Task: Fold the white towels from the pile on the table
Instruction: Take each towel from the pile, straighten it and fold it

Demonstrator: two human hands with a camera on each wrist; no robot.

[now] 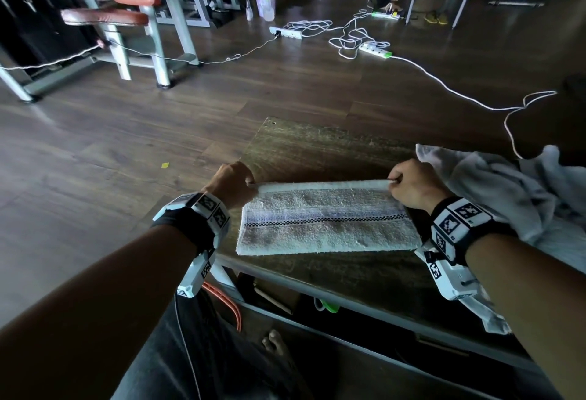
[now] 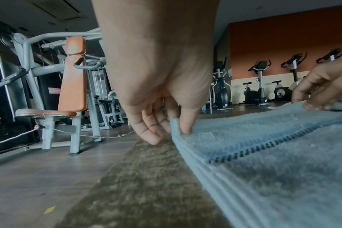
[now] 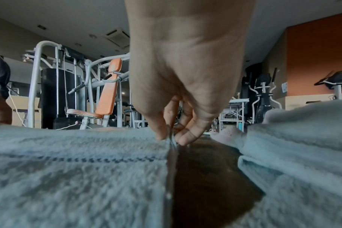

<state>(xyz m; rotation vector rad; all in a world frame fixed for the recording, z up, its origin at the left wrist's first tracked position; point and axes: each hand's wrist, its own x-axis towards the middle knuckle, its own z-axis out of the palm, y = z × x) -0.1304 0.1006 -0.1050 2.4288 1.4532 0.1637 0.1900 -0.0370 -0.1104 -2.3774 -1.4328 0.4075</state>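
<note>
Towel [image 1: 326, 225] far corners are pinched by left hand [image 1: 233, 184] and right hand [image 1: 412, 185] — edges are kept aligned, tension even.

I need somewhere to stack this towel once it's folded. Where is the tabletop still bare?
The widest bare patch of table lies beyond the folded towel, from its far edge to the table's far edge. A narrow strip runs along the near edge. The right side is crowded by the towel pile, beside the right hand. The left hand sits near the table's left edge.
</note>
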